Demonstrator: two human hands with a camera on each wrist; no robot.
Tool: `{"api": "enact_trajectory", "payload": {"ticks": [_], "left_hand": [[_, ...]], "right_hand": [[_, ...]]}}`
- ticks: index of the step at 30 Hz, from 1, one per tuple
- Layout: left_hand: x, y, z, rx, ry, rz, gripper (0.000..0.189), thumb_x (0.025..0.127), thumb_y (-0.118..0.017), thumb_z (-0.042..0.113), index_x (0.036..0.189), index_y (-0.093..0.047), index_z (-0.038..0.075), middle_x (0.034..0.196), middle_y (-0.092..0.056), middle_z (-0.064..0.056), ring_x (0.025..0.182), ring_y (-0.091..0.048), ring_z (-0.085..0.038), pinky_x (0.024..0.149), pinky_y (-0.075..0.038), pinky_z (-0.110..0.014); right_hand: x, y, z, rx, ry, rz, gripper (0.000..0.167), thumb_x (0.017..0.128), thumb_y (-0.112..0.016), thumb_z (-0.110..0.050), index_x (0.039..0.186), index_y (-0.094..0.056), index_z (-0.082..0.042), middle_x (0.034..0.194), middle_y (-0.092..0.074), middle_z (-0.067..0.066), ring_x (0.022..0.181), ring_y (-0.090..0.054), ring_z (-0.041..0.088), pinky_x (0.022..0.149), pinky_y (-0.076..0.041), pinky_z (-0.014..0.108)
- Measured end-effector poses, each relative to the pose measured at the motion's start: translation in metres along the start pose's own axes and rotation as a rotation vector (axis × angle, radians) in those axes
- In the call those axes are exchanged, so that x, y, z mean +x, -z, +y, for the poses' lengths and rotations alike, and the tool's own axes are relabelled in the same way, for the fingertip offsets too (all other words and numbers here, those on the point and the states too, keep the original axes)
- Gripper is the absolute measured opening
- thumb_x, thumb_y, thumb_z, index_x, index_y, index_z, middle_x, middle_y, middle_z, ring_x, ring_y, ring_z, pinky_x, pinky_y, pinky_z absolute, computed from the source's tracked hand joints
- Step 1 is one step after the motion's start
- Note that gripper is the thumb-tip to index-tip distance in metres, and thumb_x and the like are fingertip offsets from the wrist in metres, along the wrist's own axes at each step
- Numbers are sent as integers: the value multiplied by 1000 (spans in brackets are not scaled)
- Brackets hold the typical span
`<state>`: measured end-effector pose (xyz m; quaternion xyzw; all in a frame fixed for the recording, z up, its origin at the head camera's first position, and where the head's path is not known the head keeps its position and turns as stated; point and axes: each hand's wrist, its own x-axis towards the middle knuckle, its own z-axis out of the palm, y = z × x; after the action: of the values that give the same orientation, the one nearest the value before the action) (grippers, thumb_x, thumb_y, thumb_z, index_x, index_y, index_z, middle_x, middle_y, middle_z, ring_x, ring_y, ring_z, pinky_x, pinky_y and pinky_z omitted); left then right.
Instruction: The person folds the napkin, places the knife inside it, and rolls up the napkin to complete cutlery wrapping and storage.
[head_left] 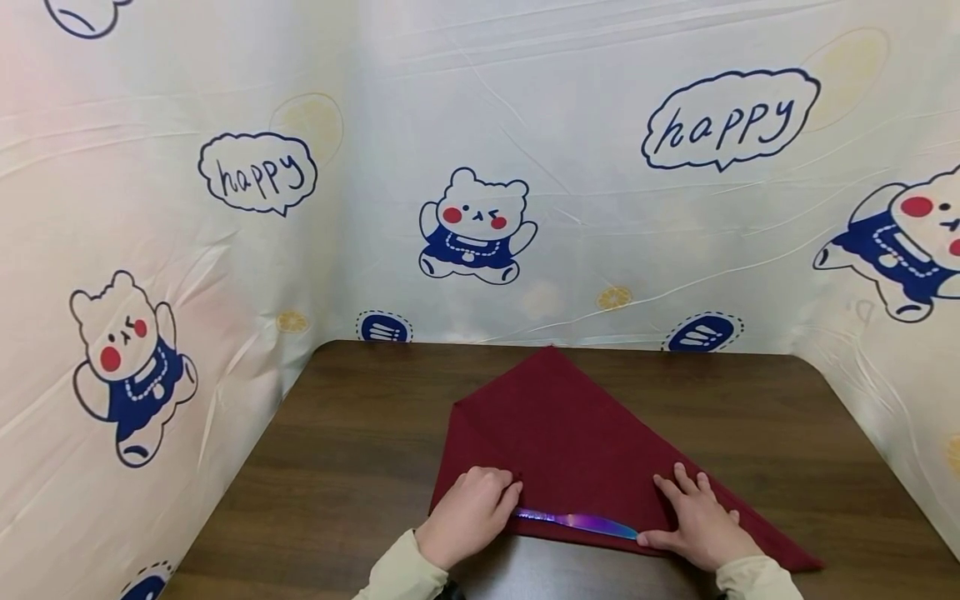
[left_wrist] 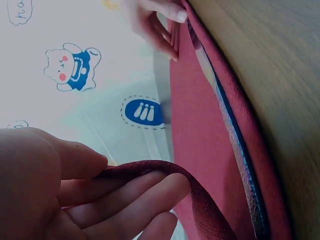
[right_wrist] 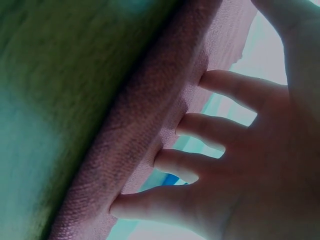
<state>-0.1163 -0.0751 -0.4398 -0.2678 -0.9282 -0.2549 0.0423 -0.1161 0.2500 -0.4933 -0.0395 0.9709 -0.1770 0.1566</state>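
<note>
A dark red cloth napkin (head_left: pixel 555 433) lies folded on the wooden table, with a point at the far side and a long corner at the right. Along its near edge rests an iridescent blue-purple table knife (head_left: pixel 588 523), its handle end hidden behind my left hand (head_left: pixel 468 510). In the left wrist view that hand pinches a raised edge of the napkin (left_wrist: pixel 150 166) between thumb and fingers. My right hand (head_left: pixel 703 523) presses on the cloth with fingers spread, its thumb at the knife's tip. In the right wrist view, the fingertips (right_wrist: pixel 210 79) touch the fabric.
The brown wooden table (head_left: pixel 345 442) extends on both sides of the napkin. A pale curtain (head_left: pixel 585 225) printed with bears and "happy" bubbles stands behind the table and along both sides.
</note>
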Motion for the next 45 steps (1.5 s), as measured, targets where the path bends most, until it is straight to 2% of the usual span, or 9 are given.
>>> {"api": "enact_trajectory", "payload": {"ticks": [11, 20, 27, 32, 38, 45], "left_hand": [[3, -5, 9, -53, -11, -31, 43, 96, -56, 15, 55, -42, 18, 51, -36, 13, 49, -33, 2, 48, -31, -12], [6, -10, 15, -41, -39, -37, 42, 97, -55, 16, 56, -46, 19, 51, -40, 13, 49, -36, 4, 49, -33, -11], [8, -17, 19, -54, -43, -56, 42, 98, -54, 17, 56, -46, 19, 50, -37, 13, 48, -31, 5, 47, -31, -11], [9, -20, 23, -71, -41, -78, 37, 98, -54, 17, 61, -56, 17, 51, -40, 13, 48, -32, 5, 48, -32, -10], [11, -27, 27, -75, -78, -64, 25, 97, -56, 15, 77, -69, 12, 54, -48, 13, 51, -35, 7, 52, -34, -8], [13, -33, 32, -120, -125, -52, 33, 98, -56, 15, 65, -59, 15, 54, -43, 14, 51, -30, 7, 49, -31, -6]], "right_hand": [[1, -1, -1, -18, -10, 3, 104, 65, -70, -73, 139, -49, -3, 148, -30, 36, 130, -23, 66, 76, -28, 85], [2, 0, -1, -18, 11, 8, 100, 67, -71, -70, 138, -50, -3, 147, -31, 36, 129, -24, 66, 74, -30, 84], [1, 0, -1, -5, -5, 3, 104, 65, -71, -72, 138, -49, -2, 148, -30, 36, 130, -23, 66, 75, -29, 85], [1, 0, -1, -5, -8, 2, 104, 64, -70, -73, 138, -49, -2, 148, -30, 36, 130, -23, 66, 76, -28, 85], [1, 0, -2, -8, -14, 1, 102, 65, -71, -71, 138, -49, -3, 149, -29, 35, 131, -22, 66, 77, -28, 85], [1, 2, -2, -12, -7, 1, 100, 67, -72, -68, 139, -48, -3, 149, -28, 36, 131, -22, 66, 77, -28, 85]]}}
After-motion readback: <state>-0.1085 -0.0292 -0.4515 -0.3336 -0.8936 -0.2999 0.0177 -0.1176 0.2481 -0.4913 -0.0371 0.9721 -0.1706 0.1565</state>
